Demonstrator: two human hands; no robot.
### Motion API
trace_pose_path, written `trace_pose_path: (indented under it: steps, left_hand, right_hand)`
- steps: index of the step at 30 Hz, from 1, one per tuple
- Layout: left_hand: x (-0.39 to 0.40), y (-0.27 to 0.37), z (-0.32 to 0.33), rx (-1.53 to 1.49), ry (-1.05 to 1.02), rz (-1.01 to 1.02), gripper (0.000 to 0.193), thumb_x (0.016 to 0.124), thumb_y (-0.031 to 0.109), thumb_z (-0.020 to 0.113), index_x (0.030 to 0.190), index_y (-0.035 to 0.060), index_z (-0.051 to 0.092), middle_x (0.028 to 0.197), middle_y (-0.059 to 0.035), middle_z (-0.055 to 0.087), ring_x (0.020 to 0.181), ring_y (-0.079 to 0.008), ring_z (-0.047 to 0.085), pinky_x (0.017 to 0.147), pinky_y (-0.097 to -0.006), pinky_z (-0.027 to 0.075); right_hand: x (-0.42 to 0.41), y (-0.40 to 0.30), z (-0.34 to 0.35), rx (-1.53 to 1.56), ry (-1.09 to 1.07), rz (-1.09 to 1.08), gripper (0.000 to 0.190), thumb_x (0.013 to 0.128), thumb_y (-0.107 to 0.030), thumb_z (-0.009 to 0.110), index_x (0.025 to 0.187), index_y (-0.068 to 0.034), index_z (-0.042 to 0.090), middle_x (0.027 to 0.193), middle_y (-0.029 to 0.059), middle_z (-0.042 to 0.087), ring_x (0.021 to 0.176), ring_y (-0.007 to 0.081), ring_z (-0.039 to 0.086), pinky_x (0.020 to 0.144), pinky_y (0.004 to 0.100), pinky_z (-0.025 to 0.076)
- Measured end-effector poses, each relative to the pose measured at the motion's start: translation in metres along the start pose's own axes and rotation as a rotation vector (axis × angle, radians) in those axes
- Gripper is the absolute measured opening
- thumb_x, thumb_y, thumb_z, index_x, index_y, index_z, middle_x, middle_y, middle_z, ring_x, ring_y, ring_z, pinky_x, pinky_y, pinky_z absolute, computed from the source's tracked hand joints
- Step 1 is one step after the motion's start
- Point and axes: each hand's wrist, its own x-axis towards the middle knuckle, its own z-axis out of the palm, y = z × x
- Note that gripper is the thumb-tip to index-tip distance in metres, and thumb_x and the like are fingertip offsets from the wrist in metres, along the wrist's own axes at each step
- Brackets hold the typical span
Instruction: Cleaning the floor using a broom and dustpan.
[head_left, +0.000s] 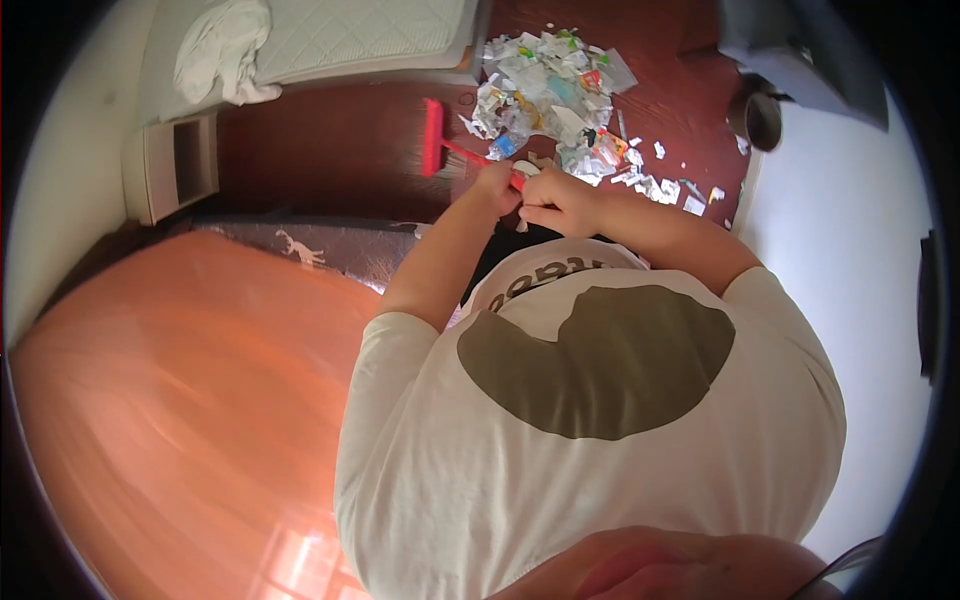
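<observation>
Both of my hands grip a red broom. My left hand (498, 189) is closed around its handle, and my right hand (564, 201) holds the same handle just to the right. The broom's red head (433, 139) reaches out to the left over the dark red floor, and its bristles look blurred. A large heap of torn paper and plastic wrappers (551, 90) lies on the floor beyond my hands. At the heap's near left edge is a clear plastic bottle with a blue label (506, 144). Part of the handle is hidden by my fingers.
A mattress (367, 34) with a crumpled white cloth (225, 56) stands at the back left, near a pale open-fronted cabinet (180, 169). An orange-covered surface (187, 375) fills the left foreground. Loose paper scraps (660, 187) and a dark bin (761, 121) are towards the right wall (832, 300).
</observation>
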Motion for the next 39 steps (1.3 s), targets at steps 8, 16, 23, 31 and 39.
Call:
trace_pose_path:
  steps: [8, 16, 23, 31, 39]
  left_hand:
    - [0.026, -0.027, 0.041, 0.144, -0.19, -0.144, 0.008, 0.083, 0.006, 0.039, 0.088, 0.0032, 0.044, 0.076, -0.0083, 0.048, 0.071, -0.0194, 0.053, 0.063, -0.0326, 0.047]
    - [0.006, -0.04, 0.038, 0.179, -0.505, -0.478, 0.014, 0.086, 0.013, 0.038, 0.091, 0.0009, 0.044, 0.077, -0.0102, 0.053, 0.075, -0.0216, 0.055, 0.072, -0.0389, 0.046]
    - [-0.035, -0.025, 0.034, 0.2, -0.681, -0.48, 0.014, 0.087, 0.015, 0.04, 0.088, 0.0016, 0.045, 0.074, -0.0091, 0.052, 0.072, -0.0209, 0.054, 0.072, -0.0397, 0.045]
    - [-0.043, 0.001, 0.029, 0.051, -0.645, -0.223, 0.013, 0.086, 0.016, 0.044, 0.082, 0.0037, 0.046, 0.068, -0.0068, 0.05, 0.065, -0.018, 0.05, 0.067, -0.0359, 0.044]
    - [-0.009, 0.046, 0.058, -0.017, -0.579, 0.03, 0.01, 0.084, 0.011, 0.046, 0.078, 0.0057, 0.042, 0.068, -0.0044, 0.049, 0.064, -0.0141, 0.049, 0.061, -0.0265, 0.043]
  right_hand:
    - [-0.041, -0.062, -0.027, -0.047, 0.22, 0.172, 0.037, 0.081, -0.021, 0.051, 0.054, 0.002, 0.038, 0.047, 0.0145, 0.033, 0.043, 0.0262, 0.031, 0.046, 0.0362, 0.027]
    - [-0.007, -0.113, 0.034, -0.274, 0.156, 0.446, 0.032, 0.073, -0.022, 0.058, 0.053, -0.002, 0.042, 0.051, 0.0117, 0.042, 0.049, 0.027, 0.042, 0.048, 0.0354, 0.033]
    - [0.012, -0.161, 0.041, -0.322, 0.115, 0.308, 0.033, 0.069, -0.025, 0.062, 0.052, -0.005, 0.041, 0.051, 0.0087, 0.042, 0.05, 0.0267, 0.042, 0.05, 0.0356, 0.033]
    - [0.007, -0.138, 0.036, -0.136, 0.278, -0.289, 0.046, 0.085, -0.039, 0.042, 0.051, -0.007, 0.038, 0.046, 0.0069, 0.038, 0.046, 0.0246, 0.039, 0.048, 0.0344, 0.03]
    - [0.012, -0.104, -0.019, 0.022, 0.383, -0.271, 0.064, 0.086, -0.054, 0.023, 0.043, -0.01, 0.038, 0.042, 0.0034, 0.037, 0.043, 0.0237, 0.038, 0.052, 0.0321, 0.033]
